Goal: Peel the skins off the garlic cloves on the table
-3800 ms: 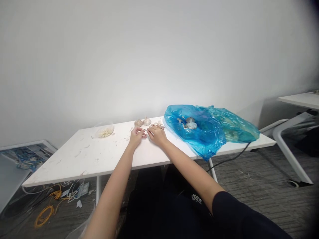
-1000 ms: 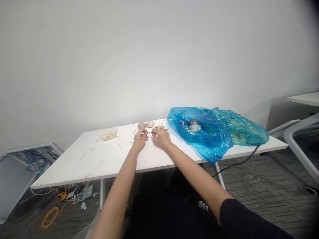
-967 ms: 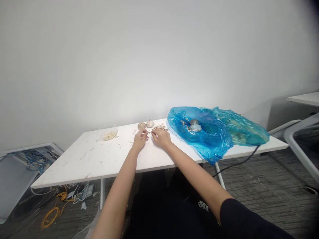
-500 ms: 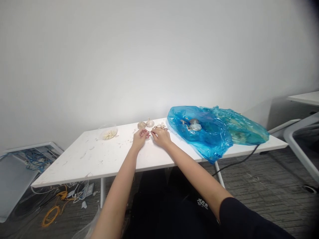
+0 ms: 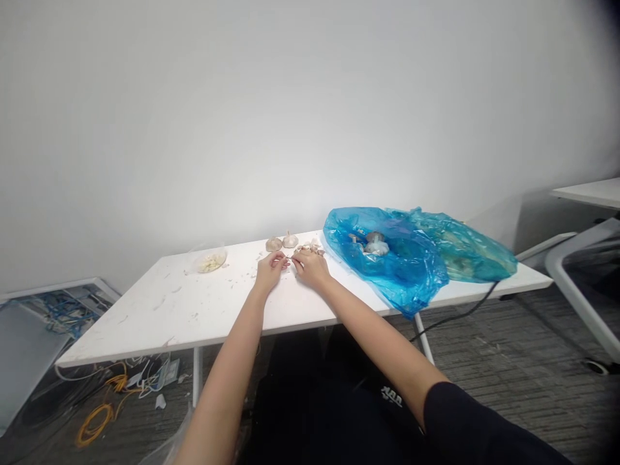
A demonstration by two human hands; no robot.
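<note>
My left hand (image 5: 270, 269) and my right hand (image 5: 310, 266) meet over the white table (image 5: 300, 298), fingertips pinched close together. Between them is a small garlic clove, mostly covered by the fingers. Just beyond my left hand sit two whole garlic bulbs, a left one (image 5: 274, 244) and a right one (image 5: 290, 240) with its stem up. Loose unpeeled cloves and skins (image 5: 314, 246) lie right behind my right hand. To the left, a clear bowl (image 5: 196, 265) holds peeled garlic cloves (image 5: 211, 262).
On the right lies an opened blue plastic bag (image 5: 411, 278) with garlic bulbs (image 5: 376, 244) inside, beside a greenish plastic bag (image 5: 477, 252). Scraps of skin dot the tabletop. A wall (image 5: 300, 116) stands behind; cables (image 5: 94, 423) lie on the floor at left.
Both hands stay together at nearly the same spot, with only small finger movements. The whole view has shifted slightly.
</note>
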